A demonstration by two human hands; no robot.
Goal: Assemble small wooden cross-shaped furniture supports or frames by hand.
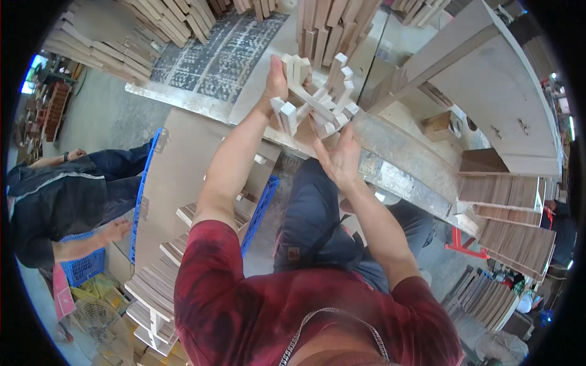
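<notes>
A loose bundle of short, pale wooden sticks (pixel 326 104) is held between both hands above the workbench (pixel 390 137). The sticks cross at several angles, and their cut ends point up and toward me. On the left side, my left hand (pixel 277 84) is closed round the bundle with its thumb up; most of its fingers are behind the wood. My right hand (pixel 342 155) grips the near right part from below, its thumb and fingers against the sticks. Some fingertips are hidden by the wood.
Tall stacks of wooden pieces (pixel 334 27) stand at the bench's far side, beside a dark speckled board (pixel 220 58). At right is a pale wooden cabinet-like box (pixel 488 85). Left of me, a blue-edged panel (pixel 177 177) stands near another person (pixel 67 201).
</notes>
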